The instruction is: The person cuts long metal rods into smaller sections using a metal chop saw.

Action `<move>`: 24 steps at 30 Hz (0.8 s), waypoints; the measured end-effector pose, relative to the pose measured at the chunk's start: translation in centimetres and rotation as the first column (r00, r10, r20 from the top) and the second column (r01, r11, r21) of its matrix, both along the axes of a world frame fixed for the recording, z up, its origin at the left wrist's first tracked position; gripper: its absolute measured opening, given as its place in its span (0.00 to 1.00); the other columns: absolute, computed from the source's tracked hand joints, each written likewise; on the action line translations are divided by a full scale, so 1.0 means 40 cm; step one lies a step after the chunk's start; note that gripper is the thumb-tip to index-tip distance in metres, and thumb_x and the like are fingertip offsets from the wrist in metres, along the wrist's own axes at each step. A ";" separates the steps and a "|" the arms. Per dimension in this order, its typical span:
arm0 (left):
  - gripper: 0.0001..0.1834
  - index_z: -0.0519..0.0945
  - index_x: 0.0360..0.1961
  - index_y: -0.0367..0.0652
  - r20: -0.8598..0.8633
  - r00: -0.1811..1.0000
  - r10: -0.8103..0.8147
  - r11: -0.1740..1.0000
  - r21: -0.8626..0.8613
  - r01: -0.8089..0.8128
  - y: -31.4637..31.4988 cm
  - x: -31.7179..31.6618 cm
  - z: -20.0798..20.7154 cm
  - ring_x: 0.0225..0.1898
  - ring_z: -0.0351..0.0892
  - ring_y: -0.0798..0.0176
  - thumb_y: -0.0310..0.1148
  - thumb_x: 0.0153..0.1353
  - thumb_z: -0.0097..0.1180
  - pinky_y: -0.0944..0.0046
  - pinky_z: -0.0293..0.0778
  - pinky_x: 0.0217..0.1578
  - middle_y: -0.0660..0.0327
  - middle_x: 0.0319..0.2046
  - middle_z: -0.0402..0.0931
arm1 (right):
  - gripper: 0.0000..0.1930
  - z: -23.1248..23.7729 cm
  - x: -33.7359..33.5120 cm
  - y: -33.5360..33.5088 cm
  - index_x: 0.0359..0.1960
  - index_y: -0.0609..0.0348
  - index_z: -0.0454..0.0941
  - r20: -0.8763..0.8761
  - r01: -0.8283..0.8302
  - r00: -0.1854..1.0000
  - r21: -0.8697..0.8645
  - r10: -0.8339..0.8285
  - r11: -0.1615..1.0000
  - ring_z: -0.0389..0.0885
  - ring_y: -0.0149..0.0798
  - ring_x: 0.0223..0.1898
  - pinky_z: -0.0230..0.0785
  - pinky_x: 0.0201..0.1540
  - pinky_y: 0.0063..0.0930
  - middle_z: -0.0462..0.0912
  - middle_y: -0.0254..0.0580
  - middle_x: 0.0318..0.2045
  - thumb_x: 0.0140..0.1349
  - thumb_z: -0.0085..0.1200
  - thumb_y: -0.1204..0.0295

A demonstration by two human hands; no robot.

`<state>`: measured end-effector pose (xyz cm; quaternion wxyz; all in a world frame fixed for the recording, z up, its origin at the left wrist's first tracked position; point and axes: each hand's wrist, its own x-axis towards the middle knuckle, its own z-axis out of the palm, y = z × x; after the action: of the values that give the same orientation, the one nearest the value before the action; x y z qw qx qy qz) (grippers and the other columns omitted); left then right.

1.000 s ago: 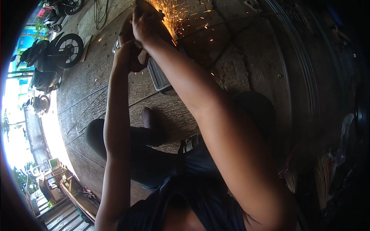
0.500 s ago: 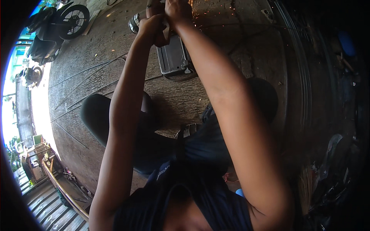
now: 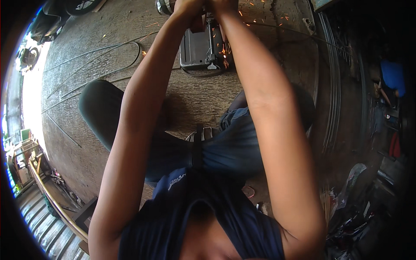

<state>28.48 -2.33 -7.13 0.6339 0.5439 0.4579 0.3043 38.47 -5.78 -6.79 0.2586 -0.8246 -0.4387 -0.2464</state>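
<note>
At the upper edge, beyond my knees, both arms reach straight out to a cut-off saw with a dark metal base (image 3: pixel 194 51). My left hand (image 3: pixel 189 6) is closed on the saw's upper part, beside a reddish-brown piece (image 3: pixel 198 24). Close on its right, my right hand (image 3: pixel 222 5) is closed there too. The frame's edge cuts off the fingers of both. A ribbed silver cylinder (image 3: pixel 164 6) sticks out left of my left hand. Orange sparks (image 3: pixel 224 52) fall beside the clamp screw (image 3: pixel 211 47) on the base, and others fly out to the right.
Thin rods and a looped cable (image 3: pixel 134 52) lie on the rough floor (image 3: pixel 104 43) at left. Long metal bars (image 3: pixel 336 78) run along the right side, near a blue object (image 3: pixel 393 78). A motorbike wheel (image 3: pixel 80 5) shows at upper left, corrugated sheet (image 3: pixel 52 229) at lower left.
The whole view has shifted, so the saw, hands and motorbike sit higher in the picture. My hands are now nearly level, side by side. More sparks show, some now beside the clamp.
</note>
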 end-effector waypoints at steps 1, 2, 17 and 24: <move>0.10 0.74 0.27 0.32 0.064 0.998 0.000 0.999 -0.036 0.003 -0.004 0.001 0.002 0.24 0.75 0.57 0.28 0.50 0.60 0.58 0.75 0.22 0.55 0.24 0.72 | 0.26 0.000 0.001 0.004 0.65 0.58 0.55 0.001 -0.008 1.000 -0.003 0.008 1.000 0.80 0.46 0.33 0.78 0.30 0.34 0.73 0.51 0.38 0.64 0.41 0.73; 0.11 0.74 0.28 0.31 0.127 0.992 0.000 0.997 -0.071 0.009 -0.008 0.001 0.003 0.23 0.75 0.57 0.29 0.50 0.60 0.58 0.75 0.22 0.54 0.24 0.72 | 0.27 -0.001 0.001 0.006 0.66 0.58 0.53 -0.010 0.008 1.000 -0.017 -0.009 1.000 0.80 0.46 0.33 0.78 0.30 0.35 0.73 0.51 0.38 0.64 0.41 0.73; 0.14 0.77 0.30 0.27 -0.045 0.999 -0.007 0.999 0.044 0.009 -0.022 -0.015 0.019 0.22 0.76 0.59 0.31 0.48 0.60 0.61 0.74 0.22 0.53 0.23 0.76 | 0.29 -0.002 -0.004 -0.019 0.68 0.57 0.50 0.004 -0.054 0.999 0.027 0.054 0.998 0.80 0.47 0.31 0.78 0.26 0.35 0.74 0.55 0.38 0.65 0.41 0.71; 0.17 0.79 0.28 0.27 -0.195 0.981 0.001 0.994 0.108 0.020 -0.029 -0.020 0.032 0.24 0.77 0.59 0.33 0.44 0.64 0.61 0.74 0.25 0.53 0.24 0.77 | 0.26 -0.011 -0.002 -0.017 0.64 0.60 0.55 -0.014 -0.067 0.998 0.028 0.068 0.997 0.80 0.48 0.30 0.78 0.27 0.35 0.73 0.57 0.40 0.64 0.41 0.73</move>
<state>27.68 -3.50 -5.85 0.5567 0.6073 0.4976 0.2713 38.40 -6.48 -7.25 0.2813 -0.8075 -0.4609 -0.2374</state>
